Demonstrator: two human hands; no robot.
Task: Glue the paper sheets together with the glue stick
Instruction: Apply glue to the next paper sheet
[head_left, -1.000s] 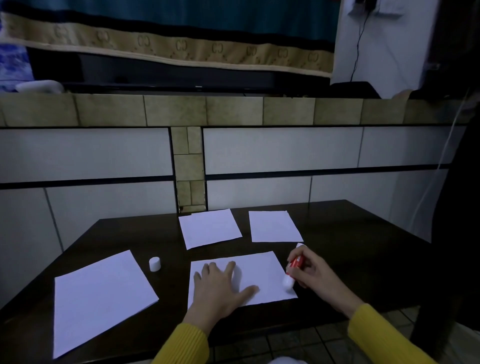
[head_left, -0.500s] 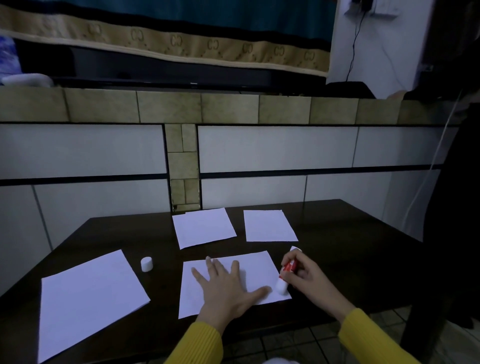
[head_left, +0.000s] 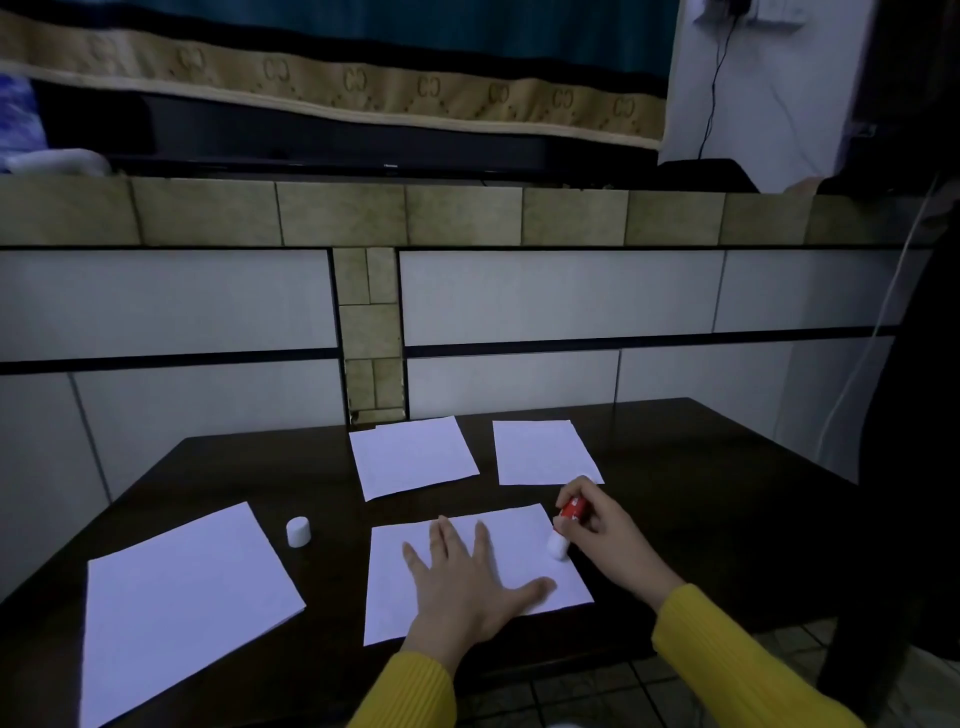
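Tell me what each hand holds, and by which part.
The right hand grips the red-and-white glue stick around its red upper barrel. The left hand holds nothing, pressing flat on the white paper sheet.

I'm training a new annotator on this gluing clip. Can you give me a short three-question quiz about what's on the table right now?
1. True or false: the white cap is on the glue stick.
2. How many paper sheets lie on the table?
3. Which hand lies flat on the near sheet: A) left hand B) right hand?

Key
1. False; it stands apart, left of that sheet.
2. Four.
3. A; the right hand holds the glue stick.
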